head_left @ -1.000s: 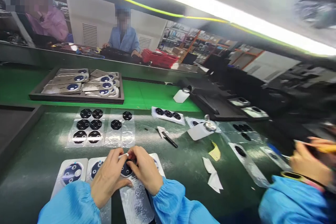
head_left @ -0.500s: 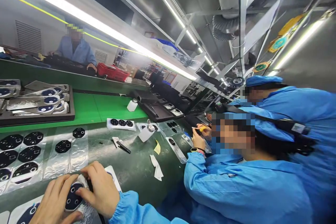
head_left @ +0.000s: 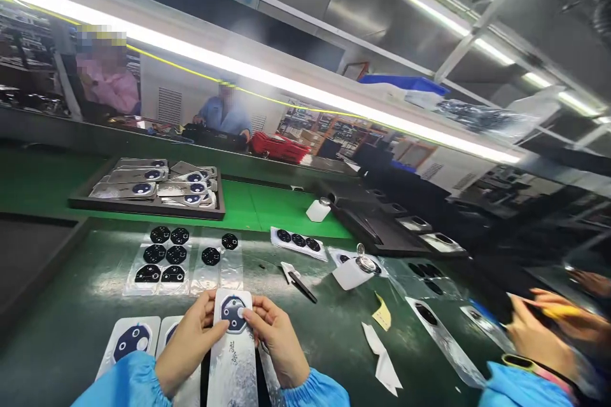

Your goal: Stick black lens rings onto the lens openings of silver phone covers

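A white, patterned phone back panel (head_left: 232,365) with a dark blue camera plate (head_left: 233,314) at its top stands between both hands. My left hand (head_left: 193,337) grips its left edge, thumb beside the camera plate. From the right, my right hand (head_left: 279,340) holds the other edge, its thumb on the camera plate. More such panels lie beneath and beside, one of them (head_left: 128,346) to the left of my left hand. Beyond the hands, clear sheets carry black round stickers (head_left: 155,254) and a few more (head_left: 210,256).
A black tray (head_left: 143,206) of panels stands at the back left. Toward the right are a white bottle (head_left: 353,273), a smaller bottle (head_left: 318,210), black tweezers (head_left: 303,287), crumpled white paper (head_left: 383,362) and a yellow scrap (head_left: 382,313). A co-worker's hand (head_left: 539,337) works at the far right.
The view has swung left, so the table things and co-worker appear farther right. My hands now hold the panel by its two sides; before, they were bunched over a camera plate.
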`<action>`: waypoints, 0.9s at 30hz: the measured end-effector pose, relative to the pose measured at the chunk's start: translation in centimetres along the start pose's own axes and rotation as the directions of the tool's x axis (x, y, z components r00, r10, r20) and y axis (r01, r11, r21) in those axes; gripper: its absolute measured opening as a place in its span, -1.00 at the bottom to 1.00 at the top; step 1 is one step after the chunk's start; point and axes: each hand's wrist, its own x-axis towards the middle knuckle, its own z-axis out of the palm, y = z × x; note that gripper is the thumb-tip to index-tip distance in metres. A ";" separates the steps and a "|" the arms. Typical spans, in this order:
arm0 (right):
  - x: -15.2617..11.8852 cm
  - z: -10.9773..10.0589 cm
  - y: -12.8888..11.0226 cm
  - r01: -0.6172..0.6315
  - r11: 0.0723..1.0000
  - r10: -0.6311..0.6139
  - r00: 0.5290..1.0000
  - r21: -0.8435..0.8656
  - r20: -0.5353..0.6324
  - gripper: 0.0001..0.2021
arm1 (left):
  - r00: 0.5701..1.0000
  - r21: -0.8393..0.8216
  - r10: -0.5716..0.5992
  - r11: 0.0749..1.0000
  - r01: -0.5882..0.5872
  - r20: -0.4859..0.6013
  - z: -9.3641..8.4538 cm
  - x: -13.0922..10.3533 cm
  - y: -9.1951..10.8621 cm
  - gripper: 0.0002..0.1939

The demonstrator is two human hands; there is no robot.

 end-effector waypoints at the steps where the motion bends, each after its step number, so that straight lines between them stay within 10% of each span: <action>1: -0.1 0.0 0.0 -0.009 1.000 0.009 1.000 0.013 -0.007 -0.49 | 1.000 -0.007 0.000 1.000 0.000 0.009 0.0 0.0 0.1 -0.59; 27: -0.4 0.6 -1.7 0.022 0.999 -0.023 0.999 -0.048 -0.025 -0.42 | 0.998 -0.060 -0.056 0.997 0.058 0.033 0.3 -0.5 0.5 -0.43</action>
